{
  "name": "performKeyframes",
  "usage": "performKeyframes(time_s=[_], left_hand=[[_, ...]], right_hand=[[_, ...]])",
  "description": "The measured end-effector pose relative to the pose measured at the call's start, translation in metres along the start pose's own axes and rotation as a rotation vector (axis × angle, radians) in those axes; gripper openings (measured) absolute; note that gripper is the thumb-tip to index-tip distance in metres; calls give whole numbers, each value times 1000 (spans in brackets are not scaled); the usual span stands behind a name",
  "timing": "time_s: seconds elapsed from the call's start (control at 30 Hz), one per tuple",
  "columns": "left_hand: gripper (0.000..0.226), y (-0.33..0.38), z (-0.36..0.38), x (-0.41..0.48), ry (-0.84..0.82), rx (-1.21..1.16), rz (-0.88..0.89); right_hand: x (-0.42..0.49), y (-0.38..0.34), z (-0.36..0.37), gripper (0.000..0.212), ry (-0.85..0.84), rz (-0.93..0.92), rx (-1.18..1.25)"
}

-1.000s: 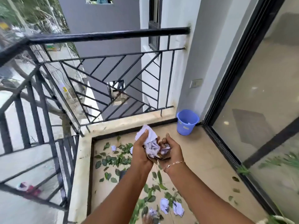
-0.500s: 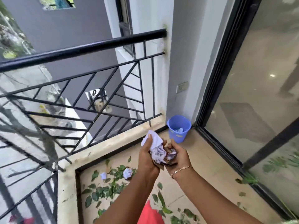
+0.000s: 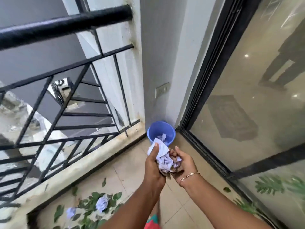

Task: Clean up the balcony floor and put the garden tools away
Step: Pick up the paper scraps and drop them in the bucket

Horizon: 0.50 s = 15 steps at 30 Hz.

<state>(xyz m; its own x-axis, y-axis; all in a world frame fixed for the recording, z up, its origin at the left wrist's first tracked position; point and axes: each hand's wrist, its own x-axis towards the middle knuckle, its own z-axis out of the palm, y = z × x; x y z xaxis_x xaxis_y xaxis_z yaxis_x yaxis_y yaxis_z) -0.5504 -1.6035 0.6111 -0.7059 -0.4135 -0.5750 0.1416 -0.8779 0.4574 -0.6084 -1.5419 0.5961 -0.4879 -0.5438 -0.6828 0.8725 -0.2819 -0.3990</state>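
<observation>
The hands are brought closer to the blue bucket (image 3: 158, 129) than half a second ago, and the crumpled paper bundle (image 3: 165, 160) is now held just short of its rim. The bundle is clasped by the left hand (image 3: 154, 164), thumb on top, and cupped by the right hand (image 3: 183, 164) with curled fingers. More paper (image 3: 162, 137) lies inside the bucket; farther from it, paper balls (image 3: 102, 203) and leaves (image 3: 58, 212) are scattered.

The head camera (the only view) looked forward and steeply down from standing height, near the blue bucket (image 3: 165, 129).
</observation>
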Motion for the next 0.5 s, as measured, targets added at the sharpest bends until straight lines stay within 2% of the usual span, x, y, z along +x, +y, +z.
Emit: performKeyframes(time_s=[0.1,0.23,0.4,0.5], left_hand=[[28,13,21,56,8,-10,-42],[28,17,42,122,63,0,-54],[38,10,32,214,164,-4,-124],[48,-3,16,277,280,-47,-143]], right_hand=[[46,-30,15,48,-8,3,25],[99,-63,21,51,42,2,80],[187,-82,10,56,116,59,91],[247,-87,-7,62,128,147,73]])
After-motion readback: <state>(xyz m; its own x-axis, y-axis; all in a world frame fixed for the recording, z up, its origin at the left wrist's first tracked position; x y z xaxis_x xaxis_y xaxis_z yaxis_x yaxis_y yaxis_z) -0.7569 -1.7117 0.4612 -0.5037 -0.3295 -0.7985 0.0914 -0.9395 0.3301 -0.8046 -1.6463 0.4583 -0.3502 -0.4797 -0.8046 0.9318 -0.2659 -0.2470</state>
